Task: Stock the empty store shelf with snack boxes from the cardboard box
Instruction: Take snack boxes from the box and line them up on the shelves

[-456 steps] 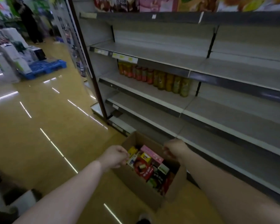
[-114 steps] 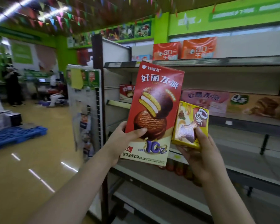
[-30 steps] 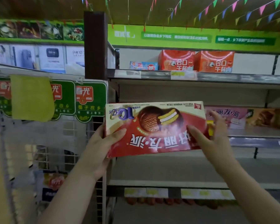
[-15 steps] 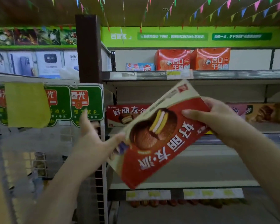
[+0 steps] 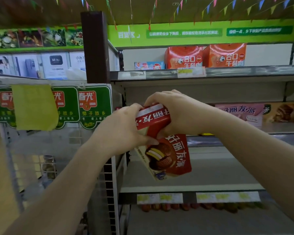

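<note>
A: Where is the red snack box (image 5: 166,150) right now?

B: Up in front of the shelf unit, held in the air at the left end of the middle shelf (image 5: 210,168) — close to the upright at that end, and touching no board that I can see. It hangs tilted, the printed chocolate pie facing the camera, its lower corner pointing down toward that shelf's front edge.

A: Who has hold of it?

B: Both hands. The left hand (image 5: 124,131) grips the box's upper left side with fingers curled over the top and the thumb pressed on the front. The right hand (image 5: 175,112) wraps over the upper end from above, fingers curled round it.

A: Anything in the right hand besides?

B: A sliver of yellow shows under the right wrist; I cannot tell what it is.

A: What is on the shelves?

B: On the shelf behind the hands, toward its right end, a pink box (image 5: 241,112) lies beside a tan box (image 5: 285,112). Along the top shelf stand two orange cartons (image 5: 205,56) with a small blue box (image 5: 149,65) at their left. Below the middle shelf's price-tag strip (image 5: 197,197) a row of bottles (image 5: 193,206) shows only its tops.
</note>
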A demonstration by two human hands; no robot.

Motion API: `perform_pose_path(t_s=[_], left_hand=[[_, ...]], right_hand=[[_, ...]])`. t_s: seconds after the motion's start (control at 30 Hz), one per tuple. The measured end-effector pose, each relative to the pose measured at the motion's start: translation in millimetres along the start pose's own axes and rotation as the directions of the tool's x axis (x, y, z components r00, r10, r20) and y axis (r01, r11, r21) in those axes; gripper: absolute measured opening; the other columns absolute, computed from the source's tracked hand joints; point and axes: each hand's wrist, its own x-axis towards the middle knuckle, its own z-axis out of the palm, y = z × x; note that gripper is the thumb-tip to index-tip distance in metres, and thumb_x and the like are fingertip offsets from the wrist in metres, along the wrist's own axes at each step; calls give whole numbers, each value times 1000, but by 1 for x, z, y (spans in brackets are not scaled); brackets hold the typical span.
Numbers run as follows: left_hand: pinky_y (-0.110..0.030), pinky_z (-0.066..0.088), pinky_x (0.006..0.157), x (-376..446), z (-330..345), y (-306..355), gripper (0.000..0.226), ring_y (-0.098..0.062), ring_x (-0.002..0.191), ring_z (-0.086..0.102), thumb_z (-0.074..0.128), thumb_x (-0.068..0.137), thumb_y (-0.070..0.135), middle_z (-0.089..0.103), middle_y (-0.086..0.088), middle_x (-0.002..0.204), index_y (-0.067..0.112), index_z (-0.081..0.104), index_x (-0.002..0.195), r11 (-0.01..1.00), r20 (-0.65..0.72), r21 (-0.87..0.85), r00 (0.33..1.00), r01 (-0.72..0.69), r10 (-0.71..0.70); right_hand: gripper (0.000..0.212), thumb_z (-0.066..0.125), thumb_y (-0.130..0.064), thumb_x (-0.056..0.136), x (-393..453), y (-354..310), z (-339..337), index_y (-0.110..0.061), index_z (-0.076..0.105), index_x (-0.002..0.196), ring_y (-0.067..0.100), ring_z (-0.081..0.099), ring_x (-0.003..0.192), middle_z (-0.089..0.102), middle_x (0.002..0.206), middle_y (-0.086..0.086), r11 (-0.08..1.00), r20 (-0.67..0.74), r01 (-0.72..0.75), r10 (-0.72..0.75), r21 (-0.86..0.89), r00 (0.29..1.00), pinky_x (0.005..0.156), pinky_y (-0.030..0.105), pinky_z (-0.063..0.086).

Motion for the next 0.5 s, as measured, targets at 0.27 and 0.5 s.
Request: perform_pose_path(t_s=[0.27,0.5], left_hand=[[-31,58,58,-26,43,-48,66,-17,70,73,81,51,30,75,-1,81,16,58,112,389,46,-891,899,234,-436],[-48,55,86,-28,77,-42,47,-26,97,69,74,63,26,75,-8,98,16,64,108,-32,233,-969,870,244,-435]], right_hand=[[108,73,-85,34,-91,84,45,-35,52,127,13,53,123,58,129,-11,512,-59,-362,635,779,770,103,41,43],[60,66,-53,69,-110,77,88,-14,62,115,25,71,98,72,109,13,10,134,-178,614,984,778,83,38,59]])
